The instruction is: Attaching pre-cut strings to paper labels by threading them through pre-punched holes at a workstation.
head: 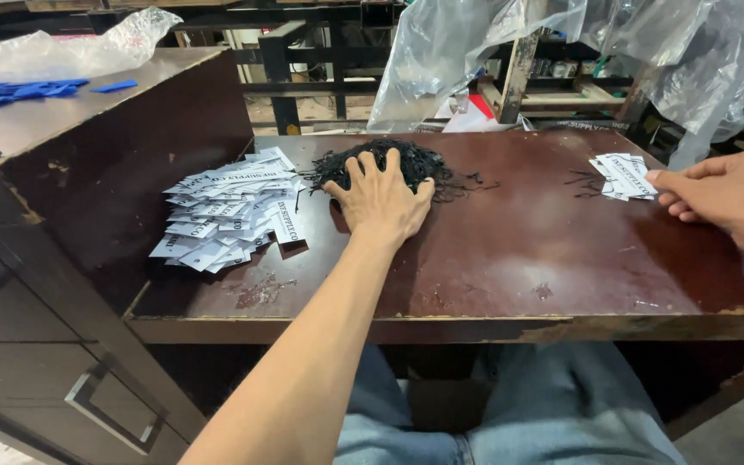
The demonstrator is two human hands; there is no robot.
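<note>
Jeans (553, 405) nearest. I note left hand (381, 200) spread flat on black string pile (389, 164); right hand (725, 194) fingers together touching small tag stack (623, 175). Risk: strings tangle, drag off several; loose tag heap (230, 211) could scatter.

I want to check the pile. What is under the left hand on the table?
The left hand lies flat on a heap of black strings. Whatever lies under the palm is covered.

From my feed, the left arm stretches straight out ahead, bare forearm running up the middle, left hand (381, 200) palm-down with fingers spread wide and tips pressing down. Right hand (723, 195) comes in from the right edge, fingers loosely together and pointing left, holding nothing.
</note>
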